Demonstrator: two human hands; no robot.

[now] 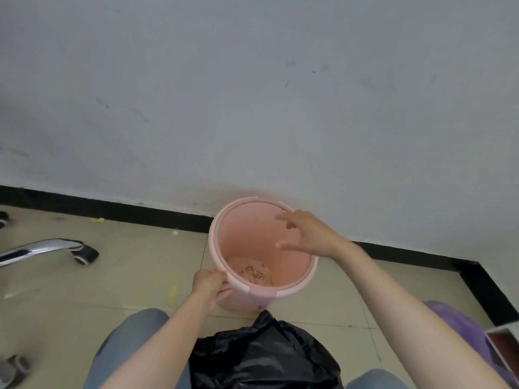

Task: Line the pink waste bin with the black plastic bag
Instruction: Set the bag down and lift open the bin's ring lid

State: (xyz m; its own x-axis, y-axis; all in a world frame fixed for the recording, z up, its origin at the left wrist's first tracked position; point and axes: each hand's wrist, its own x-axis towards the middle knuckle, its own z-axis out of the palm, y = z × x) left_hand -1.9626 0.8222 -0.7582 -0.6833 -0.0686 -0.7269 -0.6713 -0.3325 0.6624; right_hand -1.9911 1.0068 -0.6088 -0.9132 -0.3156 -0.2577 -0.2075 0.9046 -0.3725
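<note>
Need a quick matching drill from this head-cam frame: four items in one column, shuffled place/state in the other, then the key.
Column 1
1. left hand
2. right hand
3. black plastic bag
4. chair caster

Column 2
A. lying crumpled between the person's knees, outside the bin
B. on the floor tiles, far left of the bin
C. gripping the near-left rim of the pink waste bin
D. spread open over the bin's mouth, holding nothing

Pairs: 1-C, 2-D, 3-A, 4-B
</note>
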